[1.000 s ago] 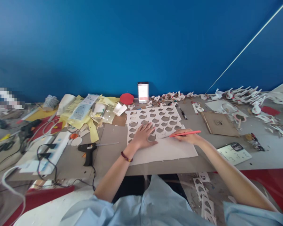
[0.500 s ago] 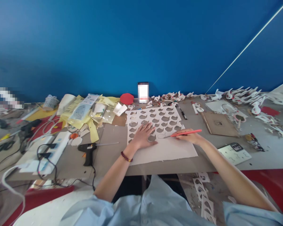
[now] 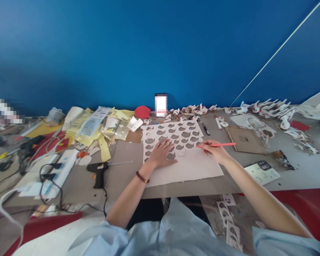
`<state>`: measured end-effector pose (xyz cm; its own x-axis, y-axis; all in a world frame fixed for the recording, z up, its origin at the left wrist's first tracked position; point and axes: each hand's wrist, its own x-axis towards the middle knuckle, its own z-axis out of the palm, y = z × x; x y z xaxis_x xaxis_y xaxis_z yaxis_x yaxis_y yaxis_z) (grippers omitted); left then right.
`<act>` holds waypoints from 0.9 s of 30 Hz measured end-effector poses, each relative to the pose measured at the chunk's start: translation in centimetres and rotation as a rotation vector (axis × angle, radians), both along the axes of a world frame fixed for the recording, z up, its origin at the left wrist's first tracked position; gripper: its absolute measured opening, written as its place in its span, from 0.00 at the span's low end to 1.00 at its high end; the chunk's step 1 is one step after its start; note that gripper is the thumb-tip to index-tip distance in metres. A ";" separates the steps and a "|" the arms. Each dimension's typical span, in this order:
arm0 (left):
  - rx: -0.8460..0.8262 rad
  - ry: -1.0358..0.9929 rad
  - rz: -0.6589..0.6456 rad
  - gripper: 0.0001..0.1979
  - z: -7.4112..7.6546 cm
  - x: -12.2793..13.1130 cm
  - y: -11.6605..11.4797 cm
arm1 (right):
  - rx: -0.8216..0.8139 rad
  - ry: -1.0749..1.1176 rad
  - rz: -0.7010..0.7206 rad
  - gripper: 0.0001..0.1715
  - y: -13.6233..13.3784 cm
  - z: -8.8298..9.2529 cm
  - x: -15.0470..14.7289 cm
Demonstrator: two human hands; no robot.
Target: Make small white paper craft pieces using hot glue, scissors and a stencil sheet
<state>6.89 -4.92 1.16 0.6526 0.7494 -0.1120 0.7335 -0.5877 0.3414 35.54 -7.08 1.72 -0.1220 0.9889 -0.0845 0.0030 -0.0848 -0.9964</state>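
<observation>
A white sheet point(image 3: 194, 167) lies on the desk, its upper part full of fish-like cut-out holes. My left hand point(image 3: 162, 154) rests flat on the sheet with fingers spread, covering some holes. To the right, my right hand point(image 3: 213, 150) grips a slim red craft knife point(image 3: 225, 144), handle pointing right. Its tip is near the right end of the lowest row of holes, and whether it touches the sheet is hard to tell. Between the hands shows one thin fish-shaped outline point(image 3: 181, 153), its inside still white.
A glue gun point(image 3: 99, 172) lies left, beside a power strip point(image 3: 60, 174) with cords. A lit phone point(image 3: 160, 105) stands against the blue wall. White cut-outs point(image 3: 272, 108) crowd the back right. A brown board point(image 3: 245, 139) and another phone point(image 3: 262, 172) lie right.
My right hand has moved the craft knife up and right, away from the fish-shaped outline, and its handle now lies more level. My left hand stays on the sheet.
</observation>
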 end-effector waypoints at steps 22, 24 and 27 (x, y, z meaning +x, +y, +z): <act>0.012 0.030 -0.002 0.44 -0.6 0.0 0.3 | -0.072 -0.294 -0.191 0.23 2.9 -1.3 -3.7; 0.015 0.027 -0.001 0.44 -0.7 0.1 0.3 | -0.066 -0.294 -0.188 0.22 2.9 -1.4 -3.7; 0.017 0.023 -0.003 0.44 -0.7 0.1 0.3 | -0.058 -0.303 -0.184 0.22 3.0 -1.5 -3.6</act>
